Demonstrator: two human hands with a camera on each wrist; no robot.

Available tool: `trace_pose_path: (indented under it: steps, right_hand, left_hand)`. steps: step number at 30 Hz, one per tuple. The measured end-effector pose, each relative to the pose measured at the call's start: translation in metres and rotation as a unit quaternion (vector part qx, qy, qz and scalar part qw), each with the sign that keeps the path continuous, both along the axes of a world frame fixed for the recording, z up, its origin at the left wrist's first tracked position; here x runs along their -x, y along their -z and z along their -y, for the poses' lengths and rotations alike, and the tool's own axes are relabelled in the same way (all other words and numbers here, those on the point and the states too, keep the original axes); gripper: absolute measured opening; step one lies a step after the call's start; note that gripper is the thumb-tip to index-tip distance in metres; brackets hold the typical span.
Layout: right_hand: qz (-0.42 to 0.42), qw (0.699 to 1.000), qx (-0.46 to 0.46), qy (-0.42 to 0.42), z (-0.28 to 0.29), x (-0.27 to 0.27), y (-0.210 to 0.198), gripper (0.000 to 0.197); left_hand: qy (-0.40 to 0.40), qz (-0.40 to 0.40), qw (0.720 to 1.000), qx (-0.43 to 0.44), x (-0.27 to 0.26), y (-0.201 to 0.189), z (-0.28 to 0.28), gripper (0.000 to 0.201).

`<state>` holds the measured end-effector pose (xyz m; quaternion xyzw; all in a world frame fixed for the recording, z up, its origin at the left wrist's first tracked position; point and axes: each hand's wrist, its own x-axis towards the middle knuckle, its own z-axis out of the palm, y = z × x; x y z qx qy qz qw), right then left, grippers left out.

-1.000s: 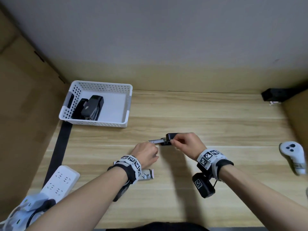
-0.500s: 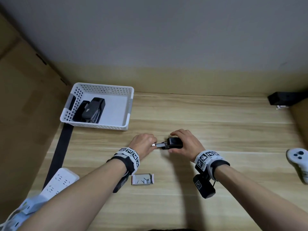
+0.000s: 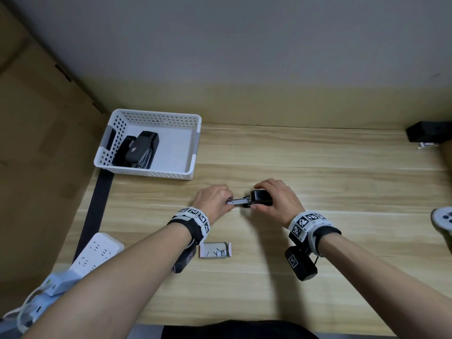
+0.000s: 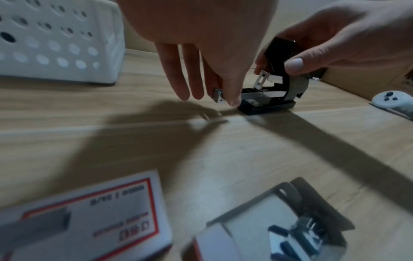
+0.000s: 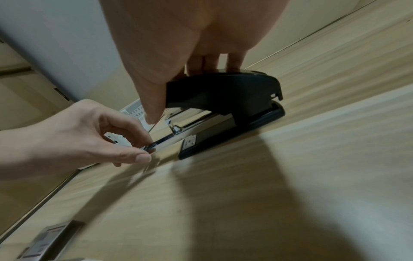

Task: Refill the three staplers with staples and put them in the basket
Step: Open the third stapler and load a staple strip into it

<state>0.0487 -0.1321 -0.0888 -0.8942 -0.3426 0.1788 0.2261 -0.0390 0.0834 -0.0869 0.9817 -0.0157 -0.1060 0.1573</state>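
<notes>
A black stapler [image 3: 259, 201] sits on the wooden desk between the two hands, its long axis running left to right. The right hand [image 3: 277, 203] grips the raised top cover from above. The left hand [image 3: 213, 200], just beside it, pinches the front tip of the metal staple tray [image 5: 176, 139], which points left toward it (so the left hand is nearer). Likely the tray slides along this axis. A white basket [image 3: 195, 143] lies well beyond the left hand.
</notes>
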Motion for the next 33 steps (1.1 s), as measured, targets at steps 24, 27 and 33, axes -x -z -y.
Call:
trace_pose_path:
  steps: [24,27,33]
  right_hand:
    - [0.125,0.980,-0.156,-0.018,-0.010,0.035,-0.028,0.036]
    - [0.117,0.978,-0.163,-0.055,-0.009,0.051,-0.022,0.031]
    - [0.033,0.989,-0.122,-0.074,-0.010,0.078,0.002,0.026]
  left_hand:
    - [-0.197,-0.078,0.929,0.302,0.033,-0.020,-0.016,0.005]
    - [-0.210,-0.143,0.918,0.303,0.048,-0.009,-0.012,0.005]
    - [-0.190,-0.168,0.948,0.195,0.057,0.016,-0.006,0.011]
